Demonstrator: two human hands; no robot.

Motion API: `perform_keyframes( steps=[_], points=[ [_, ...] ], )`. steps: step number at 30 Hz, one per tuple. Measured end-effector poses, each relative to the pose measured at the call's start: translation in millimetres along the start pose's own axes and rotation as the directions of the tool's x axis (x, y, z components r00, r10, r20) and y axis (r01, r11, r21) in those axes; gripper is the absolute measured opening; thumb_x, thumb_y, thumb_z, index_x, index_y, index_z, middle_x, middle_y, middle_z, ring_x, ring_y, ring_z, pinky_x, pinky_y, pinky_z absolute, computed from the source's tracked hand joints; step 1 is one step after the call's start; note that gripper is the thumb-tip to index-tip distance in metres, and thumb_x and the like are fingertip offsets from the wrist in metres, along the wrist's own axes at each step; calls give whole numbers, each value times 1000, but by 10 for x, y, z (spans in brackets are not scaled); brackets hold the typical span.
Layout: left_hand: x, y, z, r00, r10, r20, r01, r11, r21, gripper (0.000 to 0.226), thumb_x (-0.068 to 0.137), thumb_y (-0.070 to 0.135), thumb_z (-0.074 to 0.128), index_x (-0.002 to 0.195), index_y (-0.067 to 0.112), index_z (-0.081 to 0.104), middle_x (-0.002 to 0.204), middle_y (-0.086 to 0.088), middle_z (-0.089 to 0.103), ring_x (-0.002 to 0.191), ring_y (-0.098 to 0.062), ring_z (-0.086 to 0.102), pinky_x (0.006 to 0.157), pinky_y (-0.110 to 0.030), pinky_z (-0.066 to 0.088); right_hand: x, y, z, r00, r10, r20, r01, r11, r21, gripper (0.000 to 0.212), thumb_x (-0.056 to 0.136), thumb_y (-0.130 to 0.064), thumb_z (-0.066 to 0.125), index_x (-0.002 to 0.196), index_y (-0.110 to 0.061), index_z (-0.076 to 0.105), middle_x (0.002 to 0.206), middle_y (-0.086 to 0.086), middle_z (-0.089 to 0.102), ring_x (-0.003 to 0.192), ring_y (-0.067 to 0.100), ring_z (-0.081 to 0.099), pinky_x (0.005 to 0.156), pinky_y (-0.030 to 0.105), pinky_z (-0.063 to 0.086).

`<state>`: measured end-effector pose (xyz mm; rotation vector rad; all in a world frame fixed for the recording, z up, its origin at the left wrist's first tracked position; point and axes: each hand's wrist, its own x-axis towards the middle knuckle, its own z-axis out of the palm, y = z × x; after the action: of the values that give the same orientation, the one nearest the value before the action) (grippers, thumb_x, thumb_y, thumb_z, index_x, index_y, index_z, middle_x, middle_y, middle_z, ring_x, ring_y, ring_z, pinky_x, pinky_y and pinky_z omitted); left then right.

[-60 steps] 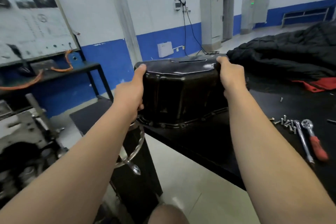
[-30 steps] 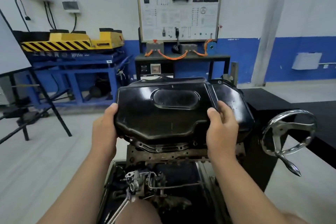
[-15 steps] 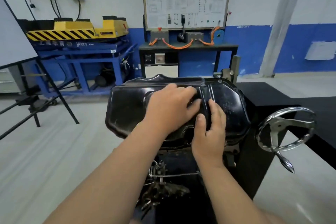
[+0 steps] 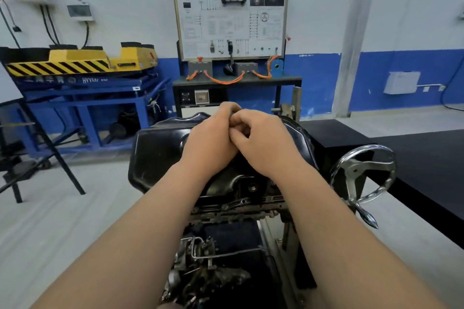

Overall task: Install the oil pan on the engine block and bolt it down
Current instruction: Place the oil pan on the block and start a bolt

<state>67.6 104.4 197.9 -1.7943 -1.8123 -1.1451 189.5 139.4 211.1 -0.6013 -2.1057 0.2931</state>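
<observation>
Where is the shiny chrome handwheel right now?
Head view, right side: the handwheel stands just right of the glossy black oil pan, beside the black workbench.

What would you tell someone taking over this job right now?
Left hand and right hand: close together over the oil pan, fingers curled. I cannot tell whether they hold anything.
Oil pan: sits upside down on the engine block, next to the handwheel.
Done: the pan is set on the block.
Left: check that it lines up, then bolt it down. No loose bolts or wrench are in view.
</observation>
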Motion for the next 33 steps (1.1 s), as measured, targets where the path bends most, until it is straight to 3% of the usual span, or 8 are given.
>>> perform_keyframes(
  steps=[5,10,14,17,21,25,28,33],
  points=[
    [-2,-4,10,999,37,-34,-35,998,55,32,81,34,59,110,31,47,82,15,56,78,-16,60,62,-28,39,-9,106,-22,983,144,-114,-118,971,206,9,84,-28,60,75,-29,62,72,-12,66,72,2,61,67,20,50],
    [9,-7,47,998,62,-30,-54,977,207,22,82,46,57,98,31,55,77,14,55,78,-15,60,61,-26,36,-240,473,-149,794,588,157,-303,157,940,11,95,-12,51,96,-6,59,89,11,73,86,24,71,64,29,57],
    [-3,53,79,998,50,-32,-38,956,292,20,84,49,52,91,31,55,78,11,62,74,-17,59,58,-26,32,-524,840,-281,650,724,230,-257,-75,963,12,96,-7,50,98,-2,60,74,6,70,61,12,68,47,19,50],
    [-17,116,103,999,40,-34,-27,940,340,21,84,51,50,86,31,55,72,12,57,70,-17,56,56,-26,31,-764,1166,-291,468,791,393,-332,-255,908,22,97,-7,35,89,-9,56,55,-4,45,33,3,33,28,15,25],
    [-39,138,137,999,35,3,-35,945,326,21,84,51,51,86,31,56,58,19,42,60,-12,47,52,-25,29,-938,1459,-280,375,905,203,-664,109,740,18,93,-8,37,82,-9,52,55,-1,34,36,10,25,33,14,18],
    [-43,136,138,999,45,11,-46,952,303,20,83,50,53,84,30,56,57,21,41,60,-12,46,55,-26,32,-825,1597,-268,606,795,25,-773,581,255,40,94,-45,45,95,-9,63,70,-2,54,68,18,52,60,26,39],
    [-59,132,132,998,59,3,-57,949,311,21,82,51,54,80,30,55,56,21,39,60,-12,46,55,-26,33,-765,1678,-183,672,739,54,-741,670,41,62,87,-63,45,122,-13,55,108,2,60,100,21,54,77,31,37],
    [-81,134,125,996,85,-5,-80,949,307,22,82,52,54,78,31,54,55,21,39,57,-7,43,54,-24,31,-863,1730,-73,680,733,-10,-728,677,108,60,85,-63,49,118,-12,55,101,1,60,90,18,53,73,31,38]
  ],
)
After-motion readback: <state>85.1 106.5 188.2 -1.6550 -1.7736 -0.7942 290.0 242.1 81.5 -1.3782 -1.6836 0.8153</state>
